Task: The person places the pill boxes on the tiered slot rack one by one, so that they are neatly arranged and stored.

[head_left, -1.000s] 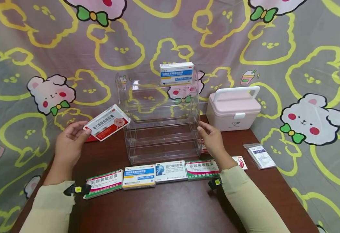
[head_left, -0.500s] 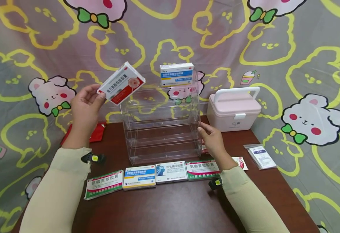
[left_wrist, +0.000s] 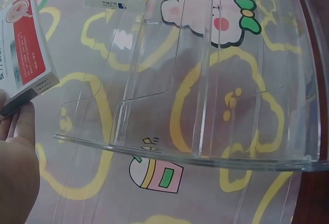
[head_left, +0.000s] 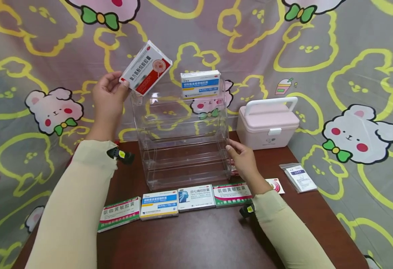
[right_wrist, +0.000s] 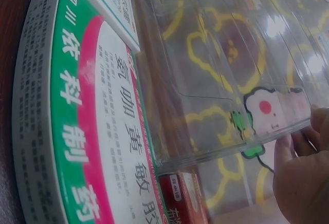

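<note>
Between thumb and fingers my left hand [head_left: 110,97] pinches a red-and-white medicine box [head_left: 146,69] by its lower left corner. The box is tilted, above the upper left of a clear tiered display rack [head_left: 186,149]. In the left wrist view the same medicine box [left_wrist: 25,44] is at the left, apart from the rack's side edge. My right hand [head_left: 244,160] pinches the rack's right side edge, as the right wrist view of the hand [right_wrist: 303,167] also shows. A blue-and-white medicine box [head_left: 200,84] stands on the top tier at the right.
Along the rack's front lie several boxes, among them a green-and-white box [head_left: 119,214], a blue-and-yellow box [head_left: 159,204] and a white box [head_left: 196,198]. A pink lidded case [head_left: 267,125] stands right of the rack, and a bagged white pack [head_left: 298,177] lies farther right.
My left hand has risen and moved right with the red-and-white box, from beside the rack to above its upper left. My right hand stays at the rack's side.
</note>
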Tool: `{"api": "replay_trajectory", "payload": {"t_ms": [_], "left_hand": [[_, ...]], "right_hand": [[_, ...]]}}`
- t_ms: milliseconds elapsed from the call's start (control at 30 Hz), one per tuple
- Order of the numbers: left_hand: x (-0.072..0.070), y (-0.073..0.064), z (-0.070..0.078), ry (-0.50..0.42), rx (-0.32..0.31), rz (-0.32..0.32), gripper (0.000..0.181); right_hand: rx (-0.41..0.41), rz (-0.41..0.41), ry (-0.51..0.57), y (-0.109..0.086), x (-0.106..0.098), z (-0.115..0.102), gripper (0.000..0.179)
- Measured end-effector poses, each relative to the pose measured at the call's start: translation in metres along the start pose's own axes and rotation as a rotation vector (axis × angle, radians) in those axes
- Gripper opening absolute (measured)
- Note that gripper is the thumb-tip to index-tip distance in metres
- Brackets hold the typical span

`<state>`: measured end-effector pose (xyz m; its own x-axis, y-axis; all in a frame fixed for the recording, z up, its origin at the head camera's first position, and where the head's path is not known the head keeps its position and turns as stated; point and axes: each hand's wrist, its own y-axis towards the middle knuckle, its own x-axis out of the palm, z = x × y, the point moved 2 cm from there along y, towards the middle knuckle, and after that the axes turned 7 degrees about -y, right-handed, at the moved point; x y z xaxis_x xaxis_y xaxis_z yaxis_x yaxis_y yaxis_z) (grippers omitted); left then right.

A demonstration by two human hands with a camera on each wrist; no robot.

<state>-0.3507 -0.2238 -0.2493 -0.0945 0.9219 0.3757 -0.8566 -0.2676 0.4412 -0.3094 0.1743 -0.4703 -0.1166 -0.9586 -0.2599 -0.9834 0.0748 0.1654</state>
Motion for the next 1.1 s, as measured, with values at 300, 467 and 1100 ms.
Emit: {"api": "replay_trajectory", "payload": {"t_ms": [300,467,1100], "left_hand": [[0.011,0.014,-0.005,0.076,0.042,0.015,0.023],[0.010,0.022,-0.010,0.195,0.079,0.020,0.024],[0.005,0.032,-0.012,0.540,0.042,-0.054,0.026]], "right_hand": [[-0.007,0.015,-0.014,-0.002,0.000,-0.003,0.041],[-0.021,0.018,-0.014,-0.001,0.000,-0.003,0.041],[0.003,0.014,-0.007,0.000,-0.001,0.000,0.042]]}}
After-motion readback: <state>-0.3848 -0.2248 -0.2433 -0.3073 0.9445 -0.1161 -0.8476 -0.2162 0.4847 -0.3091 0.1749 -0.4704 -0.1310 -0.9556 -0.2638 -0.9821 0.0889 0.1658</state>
